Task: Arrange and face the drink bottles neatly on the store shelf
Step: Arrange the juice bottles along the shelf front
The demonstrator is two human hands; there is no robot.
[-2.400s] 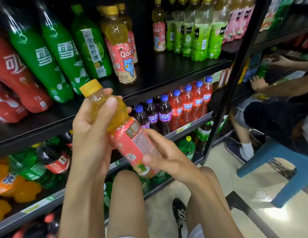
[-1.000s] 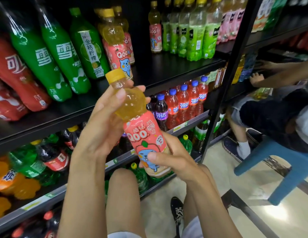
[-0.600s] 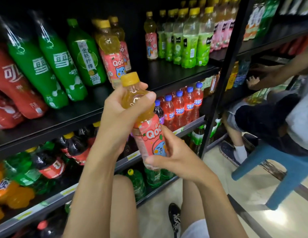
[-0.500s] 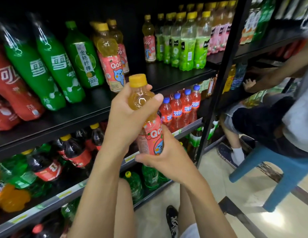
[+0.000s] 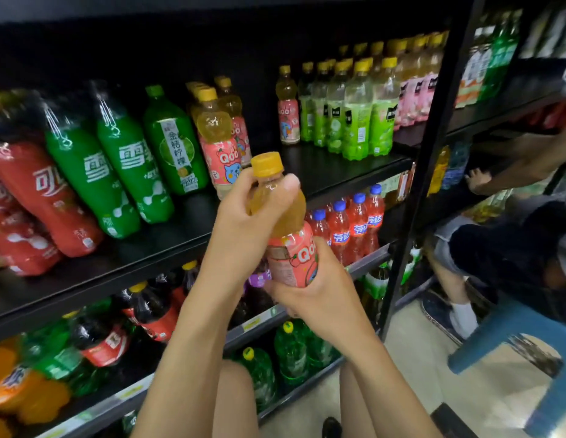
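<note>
Setting: a shop, drinks aisle; black metal shelving (image 5: 338,165) is standing in tiers, each tier carrying bottled drinks in rows by kind; the same labels are repeating many times over; red cola bottles (image 5: 45,197) and green soda bottles (image 5: 123,165) are leaning together at left; lime-green bottles (image 5: 357,121) are standing in files at right; blue-capped red bottles (image 5: 354,229) are lining the tier below; price-tag strips (image 5: 253,324) are running along the shelf edges; a second person (image 5: 496,248) is sitting on a blue stool (image 5: 512,330) by the next bay, reaching into it.
</note>
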